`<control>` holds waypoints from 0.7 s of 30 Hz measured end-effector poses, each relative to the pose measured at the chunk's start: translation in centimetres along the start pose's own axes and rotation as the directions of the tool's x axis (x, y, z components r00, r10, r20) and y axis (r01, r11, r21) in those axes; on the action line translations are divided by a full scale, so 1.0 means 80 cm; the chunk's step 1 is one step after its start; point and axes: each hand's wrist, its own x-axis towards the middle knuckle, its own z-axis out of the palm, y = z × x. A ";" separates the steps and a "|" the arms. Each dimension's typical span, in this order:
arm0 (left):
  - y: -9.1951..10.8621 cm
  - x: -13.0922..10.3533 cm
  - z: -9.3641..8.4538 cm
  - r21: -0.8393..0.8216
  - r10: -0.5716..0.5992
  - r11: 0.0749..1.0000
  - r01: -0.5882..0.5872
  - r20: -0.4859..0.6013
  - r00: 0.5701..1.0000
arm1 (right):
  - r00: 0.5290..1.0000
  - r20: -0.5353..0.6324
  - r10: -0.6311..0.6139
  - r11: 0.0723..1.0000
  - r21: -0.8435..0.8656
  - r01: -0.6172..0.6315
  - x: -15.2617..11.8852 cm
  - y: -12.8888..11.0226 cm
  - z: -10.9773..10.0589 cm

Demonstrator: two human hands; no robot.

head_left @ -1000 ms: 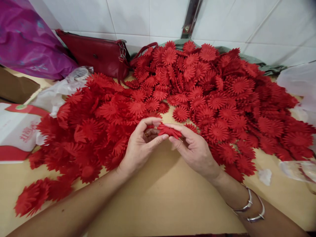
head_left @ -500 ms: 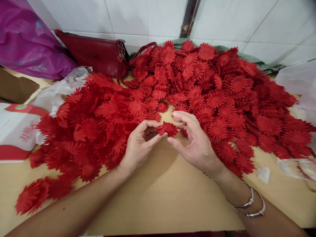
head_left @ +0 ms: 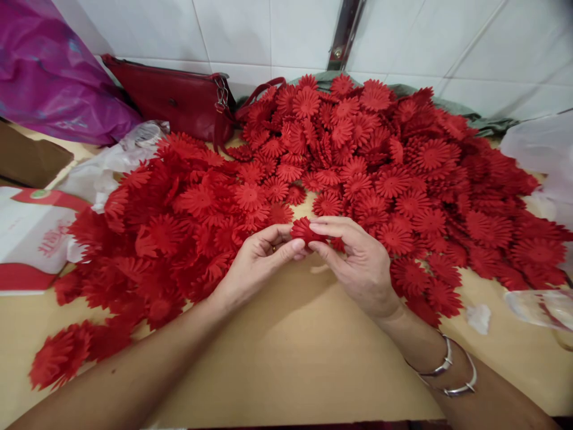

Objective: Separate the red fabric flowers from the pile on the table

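Between my two hands, above the table, is a red fabric flower (head_left: 302, 229) with notched petals. My left hand (head_left: 260, 255) pinches its left side between thumb and fingers. On the other side, my right hand (head_left: 357, 260) closes thumb and fingertips on the flower's right edge. The fingers cover much of the petals. A loose heap of red flower pieces (head_left: 165, 233) spreads beside my left hand. Behind and beyond my right hand rises a larger pile of flat red petal pieces (head_left: 432, 156), each with a small centre mark.
A dark red handbag (head_left: 165, 98) leans against the white tiled wall (head_left: 242, 30). At the left are a purple bag (head_left: 49, 77), a white and red packet (head_left: 36, 239) and clear plastic (head_left: 101, 170). A white scrap (head_left: 478, 318) lies on the wooden table (head_left: 286, 364) at the right.
My right hand has come in from the right, its open fingers closing on the flower's edge. The flower stays in my left hand and has tilted slightly.
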 end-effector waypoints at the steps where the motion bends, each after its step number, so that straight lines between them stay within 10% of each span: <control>1: 0.001 0.000 0.000 0.014 0.010 1.000 -0.010 -0.003 1.000 | 1.000 0.007 -0.007 1.000 -0.009 0.007 0.000 -0.001 0.000; 21: -0.003 -0.003 -0.002 -0.014 -0.016 1.000 0.015 -0.045 0.999 | 0.994 0.002 0.109 0.990 0.084 -0.109 0.003 -0.001 0.002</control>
